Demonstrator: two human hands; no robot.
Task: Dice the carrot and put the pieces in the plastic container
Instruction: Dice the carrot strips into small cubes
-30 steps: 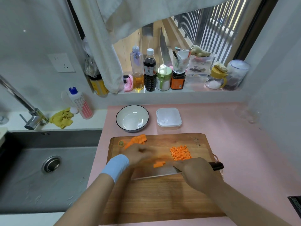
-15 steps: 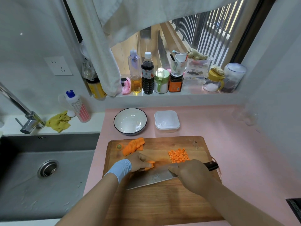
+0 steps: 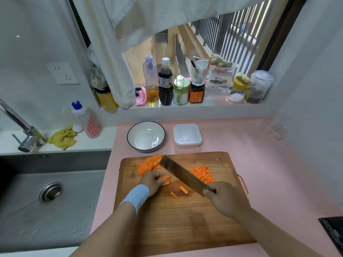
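Observation:
On the wooden cutting board (image 3: pixel 185 219) lies a row of carrot slices (image 3: pixel 149 164) at the far left, with a cut stem end (image 3: pixel 134 165) beside it. A pile of diced carrot (image 3: pixel 202 174) sits at the far right. My left hand (image 3: pixel 153 180), with a pale blue wristband, pinches a few carrot strips (image 3: pixel 165 179). Two loose pieces (image 3: pixel 179 191) lie just right of it. My right hand (image 3: pixel 226 199) grips the cleaver (image 3: pixel 182 175), whose blade is raised and points away to the far left. The lidded plastic container (image 3: pixel 187 135) stands behind the board.
A white bowl (image 3: pixel 146 136) with a dark rim stands left of the container. A steel sink (image 3: pixel 52 191) and tap (image 3: pixel 24 134) lie to the left. Bottles and jars (image 3: pixel 165 82) line the window sill. A dark object (image 3: pixel 334 232) shows at the right edge.
The cleaver has swung from lying flat across the board to raised, its tip now pointing at the far left. Two carrot pieces now lie loose beside my left hand.

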